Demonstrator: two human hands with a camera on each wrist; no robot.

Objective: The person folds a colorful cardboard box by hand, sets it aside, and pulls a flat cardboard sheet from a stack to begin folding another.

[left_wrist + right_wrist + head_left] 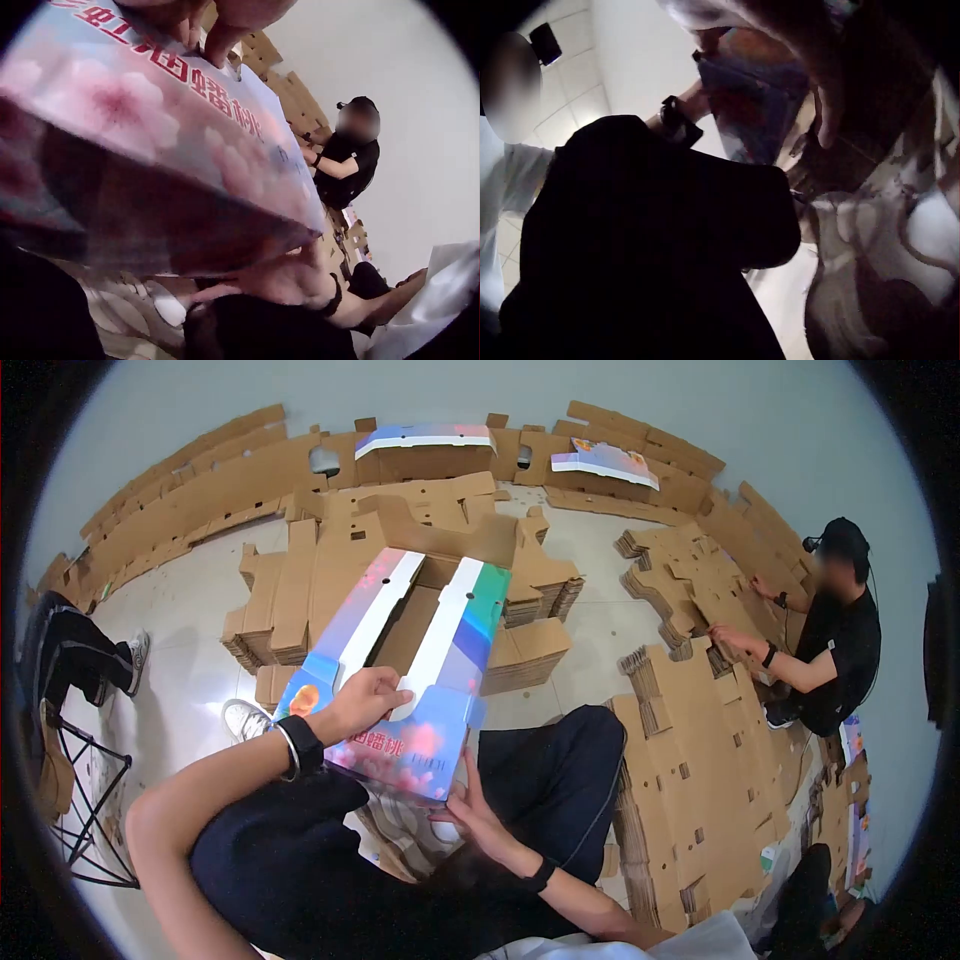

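Observation:
A printed carton (pixel 440 735) with pink blossoms and red characters lies tilted over the person's lap, white-edged top panels apart around a long opening, a brown flap raised at its far end. The left hand (pixel 365 705) is on the near top panel, fingers bent at the inner edge of the opening. At the near right corner the right hand (pixel 482 820) grips the carton from the side and below. In the left wrist view the printed face (pixel 172 97) fills the upper left. The right wrist view is dark; the right hand (pixel 795 45) lies against the carton (pixel 754 105).
Stacks of flat brown cardboard (pixel 700 780) stand on the right, more (pixel 290 590) behind the carton. Cardboard pieces line the wall, two with printed panels (pixel 425 435). Another person (pixel 845 620) handles cardboard at the right. A black-framed stool (pixel 95 800) stands at the left.

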